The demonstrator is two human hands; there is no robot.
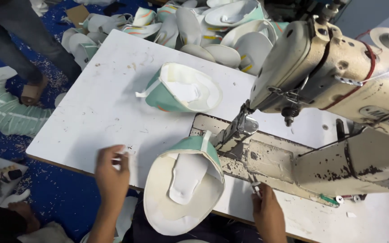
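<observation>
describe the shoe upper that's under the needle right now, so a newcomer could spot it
Start at the beige industrial sewing machine on the white worktable. The mint-green and cream fabric shoe upper sits at its presser foot, overhanging the table's near edge between both hands. Its twin lies mid-table, away from the machine.

A brown cardboard box [77, 15] lies on the floor at the far left, well beyond the left hand [111, 173] and past the counter's [100, 112] far corner, partly hidden among pale shoe pieces. On the sewing machine's [338, 67] arm, well beyond the right hand [266, 211], sits a small oval badge [374, 111], cream with dark raised marking. No screens or signs observed.
</observation>
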